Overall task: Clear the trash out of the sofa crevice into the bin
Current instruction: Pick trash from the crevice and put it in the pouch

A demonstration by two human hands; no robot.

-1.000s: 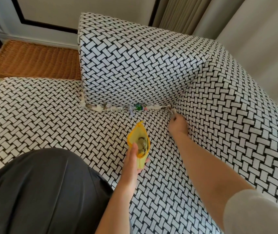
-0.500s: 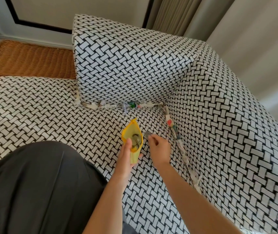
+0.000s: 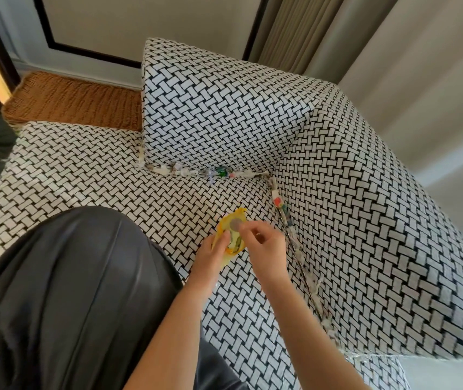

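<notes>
My left hand (image 3: 213, 256) grips a small yellow pouch (image 3: 229, 235) held open above the sofa seat (image 3: 89, 175). My right hand (image 3: 264, 249) is at the pouch's mouth, its fingertips pinching a round grey piece of trash (image 3: 235, 224). Other scraps lie inside the pouch. Paper and wrapper trash (image 3: 196, 172) is stuffed along the back crevice, with a green piece (image 3: 220, 172) among it. More trash (image 3: 279, 202) runs down the side crevice beside the armrest (image 3: 365, 206).
A woven wicker surface (image 3: 75, 101) sits beyond the seat at the left. Dark grey fabric of my lap (image 3: 64, 291) covers the near left. Curtains (image 3: 393, 52) hang behind the sofa's back cushion (image 3: 219, 108).
My right hand has drawn back from the crevice corner with a small piece and now holds it at the pouch's mouth. My left hand keeps hold of the pouch.
</notes>
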